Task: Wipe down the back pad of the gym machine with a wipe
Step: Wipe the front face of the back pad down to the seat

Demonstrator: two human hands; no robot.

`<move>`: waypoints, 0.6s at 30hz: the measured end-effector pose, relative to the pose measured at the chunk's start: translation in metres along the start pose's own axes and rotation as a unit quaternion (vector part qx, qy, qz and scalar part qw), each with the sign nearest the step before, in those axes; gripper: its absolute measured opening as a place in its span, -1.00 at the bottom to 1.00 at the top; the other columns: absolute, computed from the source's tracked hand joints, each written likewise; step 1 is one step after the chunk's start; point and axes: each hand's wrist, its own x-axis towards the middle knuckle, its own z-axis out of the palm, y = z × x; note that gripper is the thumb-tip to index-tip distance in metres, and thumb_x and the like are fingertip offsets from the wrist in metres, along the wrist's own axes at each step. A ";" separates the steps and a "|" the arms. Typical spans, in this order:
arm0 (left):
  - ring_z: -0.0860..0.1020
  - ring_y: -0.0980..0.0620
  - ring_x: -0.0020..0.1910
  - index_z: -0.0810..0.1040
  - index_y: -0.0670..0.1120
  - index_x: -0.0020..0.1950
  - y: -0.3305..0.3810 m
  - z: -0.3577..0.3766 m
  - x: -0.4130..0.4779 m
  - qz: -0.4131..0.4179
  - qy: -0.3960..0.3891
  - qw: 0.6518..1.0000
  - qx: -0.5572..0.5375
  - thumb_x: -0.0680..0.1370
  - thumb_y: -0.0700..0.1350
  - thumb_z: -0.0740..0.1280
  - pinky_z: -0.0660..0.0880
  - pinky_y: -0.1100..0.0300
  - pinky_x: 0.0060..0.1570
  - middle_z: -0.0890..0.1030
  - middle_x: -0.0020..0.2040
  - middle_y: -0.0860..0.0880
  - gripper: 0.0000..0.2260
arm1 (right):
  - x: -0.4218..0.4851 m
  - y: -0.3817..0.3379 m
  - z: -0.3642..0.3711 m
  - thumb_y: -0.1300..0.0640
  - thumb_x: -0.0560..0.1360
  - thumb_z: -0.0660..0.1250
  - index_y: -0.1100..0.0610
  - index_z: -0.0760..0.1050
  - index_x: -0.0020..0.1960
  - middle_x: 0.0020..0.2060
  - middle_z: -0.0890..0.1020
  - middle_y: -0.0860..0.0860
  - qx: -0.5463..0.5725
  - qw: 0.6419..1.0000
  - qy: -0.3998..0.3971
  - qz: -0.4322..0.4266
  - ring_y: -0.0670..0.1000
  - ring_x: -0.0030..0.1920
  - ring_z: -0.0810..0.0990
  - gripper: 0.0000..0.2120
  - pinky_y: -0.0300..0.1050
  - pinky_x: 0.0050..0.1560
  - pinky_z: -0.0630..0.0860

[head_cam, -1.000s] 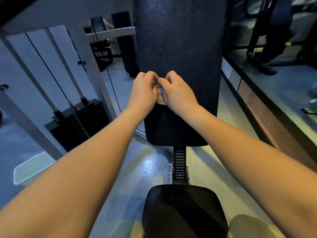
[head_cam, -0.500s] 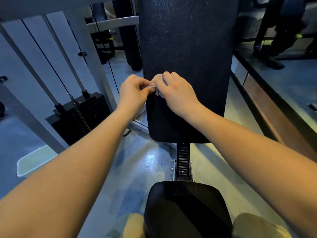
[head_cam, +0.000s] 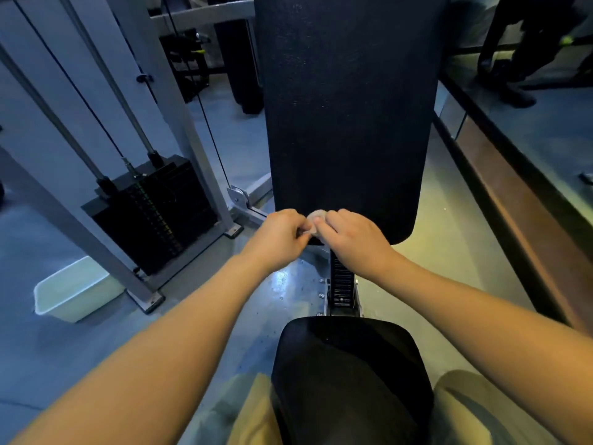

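The tall black back pad (head_cam: 346, 117) of the gym machine stands upright in front of me. A small pale crumpled wipe (head_cam: 315, 216) is pinched between both hands at the pad's lower left edge. My left hand (head_cam: 279, 234) grips its left side and my right hand (head_cam: 351, 237) grips its right side, fingers closed. Most of the wipe is hidden by my fingers. The black seat pad (head_cam: 349, 377) lies below, between my knees.
A black weight stack (head_cam: 157, 213) with cables and a grey frame post (head_cam: 205, 155) stands to the left. A pale plastic bin (head_cam: 73, 289) sits on the floor at far left. A notched seat post (head_cam: 341, 281) joins seat and pad. A low ledge (head_cam: 519, 220) runs along the right.
Both hands with the wipe have come down from the pad's middle to its bottom left edge. The view has tilted so more of the pad shows above them.
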 end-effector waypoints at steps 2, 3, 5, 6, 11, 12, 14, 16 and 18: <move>0.57 0.02 -0.12 0.70 -0.07 -0.05 0.001 -0.013 0.004 0.013 0.009 1.000 -0.017 0.54 -0.10 0.38 0.50 0.11 -0.07 0.60 -0.15 0.00 -0.89 | 0.006 0.006 -0.014 0.29 0.48 0.42 0.20 0.54 0.09 -0.20 0.49 0.08 0.006 1.000 -0.004 -0.010 0.10 -0.27 0.44 -0.81 -0.07 -0.28 0.21; 0.56 0.03 -0.11 0.70 -0.06 -0.02 0.002 -0.022 0.007 0.011 0.032 0.999 -0.026 0.53 -0.12 0.36 0.50 0.13 -0.06 0.61 -0.13 0.00 -0.87 | 0.015 0.015 -0.023 0.26 0.52 0.38 0.19 0.54 0.10 -0.20 0.48 0.09 0.003 1.000 0.001 -0.005 0.13 -0.26 0.44 -0.83 -0.03 -0.29 0.25; 0.55 0.00 0.04 0.67 -0.09 0.13 0.005 -0.041 0.016 0.003 0.088 0.996 -0.015 0.53 -0.17 0.31 0.47 0.18 0.06 0.62 0.00 -0.03 -0.77 | 0.039 0.042 -0.046 0.21 0.57 0.32 0.19 0.54 0.24 -0.14 0.49 0.14 -0.004 0.998 0.047 0.040 0.19 -0.20 0.45 -0.74 0.07 -0.23 0.34; 0.51 -0.03 0.16 0.63 -0.12 0.22 0.007 -0.049 0.020 -0.001 0.112 0.994 -0.003 0.53 -0.20 0.29 0.43 0.19 0.13 0.60 0.10 -0.06 -0.71 | 0.053 0.057 -0.058 0.19 0.58 0.29 0.20 0.51 0.34 -0.09 0.51 0.17 -0.013 0.994 0.080 0.069 0.21 -0.16 0.46 -0.66 0.10 -0.19 0.37; 0.19 -0.14 0.53 0.31 -0.15 0.56 0.014 -0.051 0.031 0.001 0.153 0.986 0.060 0.53 -0.22 0.30 0.28 -0.01 0.45 0.25 0.54 -0.14 -0.42 | 0.078 0.079 -0.068 0.15 0.60 0.16 0.27 0.50 0.32 -0.05 0.53 0.23 -0.022 0.979 0.131 0.154 0.26 -0.11 0.48 -0.63 0.19 -0.12 0.47; 0.11 -0.15 0.57 0.23 -0.13 0.60 0.015 -0.047 0.032 -0.005 0.137 0.988 0.077 0.52 -0.20 0.33 0.24 -0.05 0.48 0.16 0.59 -0.14 -0.35 | 0.068 0.070 -0.056 0.17 0.59 0.19 0.30 0.50 0.32 -0.06 0.54 0.24 -0.017 0.982 0.120 0.148 0.26 -0.12 0.49 -0.64 0.18 -0.14 0.47; 0.00 -0.16 0.61 0.09 -0.10 0.65 0.017 -0.039 0.032 -0.027 0.106 0.989 0.096 0.52 -0.18 0.35 0.19 -0.07 0.51 0.01 0.64 -0.13 -0.25 | 0.035 0.049 -0.031 0.25 0.55 0.31 0.32 0.49 0.33 -0.09 0.55 0.23 -0.001 0.991 0.081 0.111 0.25 -0.17 0.49 -0.64 0.15 -0.20 0.46; -0.06 -0.16 0.62 0.02 -0.10 0.66 0.022 -0.035 0.033 -0.042 0.092 0.990 0.100 0.54 -0.16 0.36 0.17 -0.09 0.53 -0.06 0.65 -0.13 -0.23 | -0.005 0.033 -0.015 0.32 0.45 0.44 0.31 0.51 0.29 -0.13 0.55 0.18 0.001 0.998 0.031 0.058 0.21 -0.23 0.49 -0.58 0.09 -0.27 0.45; -0.09 -0.16 0.62 -0.01 -0.10 0.66 0.026 -0.035 0.035 -0.048 0.091 0.989 0.106 0.56 -0.13 0.35 0.19 -0.11 0.52 -0.09 0.65 -0.12 -0.23 | -0.031 0.028 -0.017 0.34 0.35 0.50 0.26 0.55 0.24 -0.14 0.56 0.13 -0.002 0.999 -0.040 0.008 0.16 -0.24 0.51 -0.54 0.01 -0.29 0.42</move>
